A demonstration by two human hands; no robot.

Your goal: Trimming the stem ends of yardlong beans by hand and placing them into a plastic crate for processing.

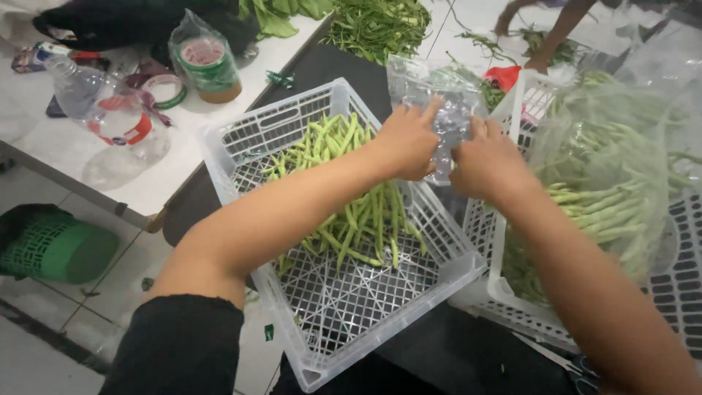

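A crate (322, 314) sits in the foreground with beans (351, 212) lying in its far half. Just to its right stands a second crate (504, 292), a large bag of beans (614, 183) in it. Above the gap between them, both hands (406, 143) (486, 164) hold a plastic bag (435, 95). To the left, a tabletop (88, 157) carries a bottle (110, 110) and tape rolls (205, 62). Leafy stalks (376, 25) lie behind the crates; a basket (55, 245) rests on the floor at far left.

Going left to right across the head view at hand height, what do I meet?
Green basket → plastic bottle → white crate of green beans → left hand → clear plastic bag → right hand → bagged beans.
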